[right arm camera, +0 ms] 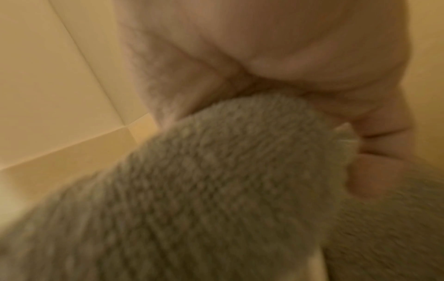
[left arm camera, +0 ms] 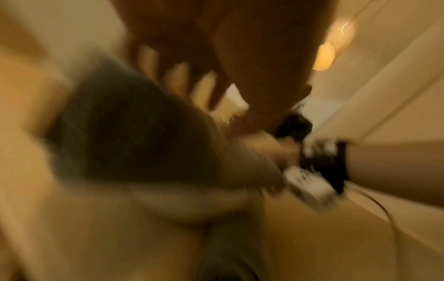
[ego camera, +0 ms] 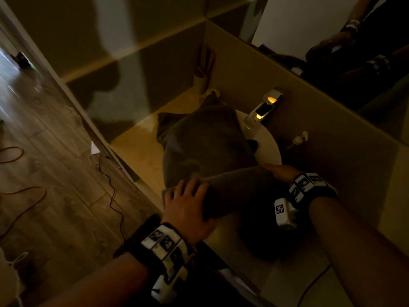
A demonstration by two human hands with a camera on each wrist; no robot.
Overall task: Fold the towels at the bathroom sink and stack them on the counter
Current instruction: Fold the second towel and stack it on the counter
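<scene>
A grey towel [ego camera: 199, 147] lies spread over the counter [ego camera: 141, 156] and the left part of the round white sink [ego camera: 271, 145]. My left hand [ego camera: 188, 200] rests on its near left corner, fingers straight and spread on top; the blurred left wrist view shows the same hand [left arm camera: 216, 57] above the towel [left arm camera: 125, 129]. A raised fold of the towel runs from that hand's thumb side to my right hand [ego camera: 278, 172], which pinches the near right edge. In the right wrist view the hand's [right arm camera: 312, 57] fingers are curled round the fluffy cloth [right arm camera: 216, 180].
A chrome faucet [ego camera: 263, 107] stands behind the sink, with a small pump bottle [ego camera: 298, 139] to its right. A cup with brushes [ego camera: 202, 72] sits in the far corner. A mirror [ego camera: 354, 41] lines the back wall. Cables [ego camera: 110, 185] trail on the wooden floor at left.
</scene>
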